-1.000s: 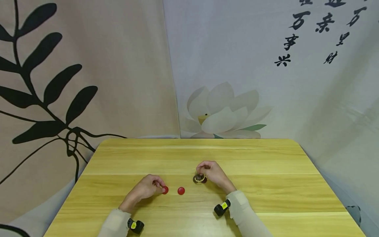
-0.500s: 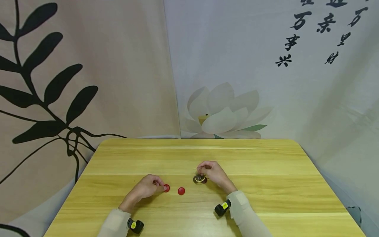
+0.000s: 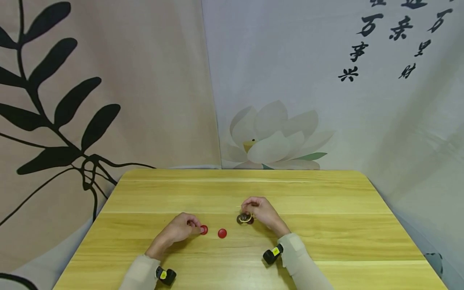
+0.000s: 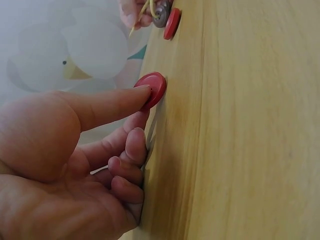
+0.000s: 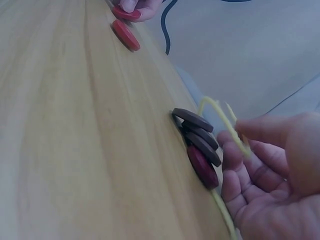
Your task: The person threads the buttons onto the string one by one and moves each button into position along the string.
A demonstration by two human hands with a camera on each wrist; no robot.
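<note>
Left hand [image 3: 181,228]: thumb and index finger pinch one red disc [image 4: 158,90] at the fingertips, thumb laid on its face, remaining fingers curled beneath; whether the disc's edge touches the table cannot be told. Loose red disc [image 3: 222,233]: one, lying on the table, just to the right of the left grip and well to the left of the right one, touched by neither. Right hand [image 3: 262,211]: thumb and fingertips pinch a yellow cord [image 5: 228,125], which arches from this grip down to a group of discs. Brown discs [image 5: 192,119]: dark, overlapping and tilted, just beside the right fingertips on the side toward the wearer. Dark red disc [image 5: 202,167]: one, against the brown discs, set on edge beside the right fingers, with more of the cord showing past it. Wrist cameras [image 3: 271,255]: two, black with yellow labels, one behind each grip at the cuff of a pale sleeve [image 3: 302,264]. Table [image 3: 344,221]: yellow wood grain, beneath both grips. Backdrop: cloth beyond the grips, printed with a pale lotus [image 3: 275,137], dark leaves [image 3: 65,102] to the left, and black characters [image 3: 367,25] to the right.
</note>
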